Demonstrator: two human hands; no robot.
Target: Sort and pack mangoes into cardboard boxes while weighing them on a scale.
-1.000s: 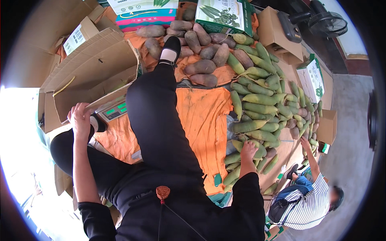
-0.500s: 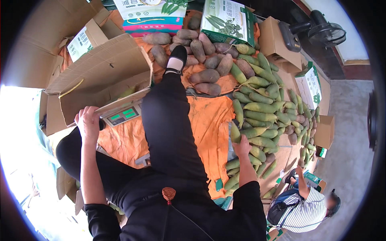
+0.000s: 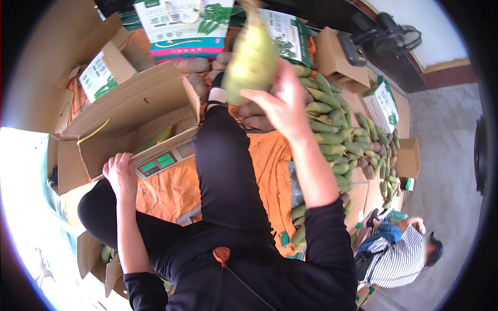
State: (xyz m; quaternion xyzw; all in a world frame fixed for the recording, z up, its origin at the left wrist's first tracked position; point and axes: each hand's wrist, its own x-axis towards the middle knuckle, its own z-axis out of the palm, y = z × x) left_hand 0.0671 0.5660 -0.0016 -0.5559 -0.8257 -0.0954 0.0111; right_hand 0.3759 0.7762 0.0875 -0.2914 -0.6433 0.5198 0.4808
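My right hand (image 3: 282, 106) is raised in front of my chest and grips a green radish (image 3: 252, 59), which is pale and yellowish toward its upper, tapered end and blurred by motion. Fingers of my left hand (image 3: 122, 173) curl over the near edge of an open cardboard box (image 3: 135, 111). That box rests on a scale (image 3: 157, 164) with lit green digits. Inside it, partly hidden by the box wall, lies another green radish (image 3: 158, 139). A pile of green radishes (image 3: 332, 140) spreads to the right of my raised forearm.
Reddish-brown radishes (image 3: 257, 122) lie beyond my outstretched foot on the orange cloth (image 3: 270, 171). Printed cartons (image 3: 181, 23) stand at the back. A black fan (image 3: 399, 36) is at the far right. At the lower right sits another person (image 3: 399, 259) in a striped shirt.
My right hand has lifted the green radish from the pile, up and to the left. The left hand stays on the box edge. The other person's arm has drawn back toward their body.
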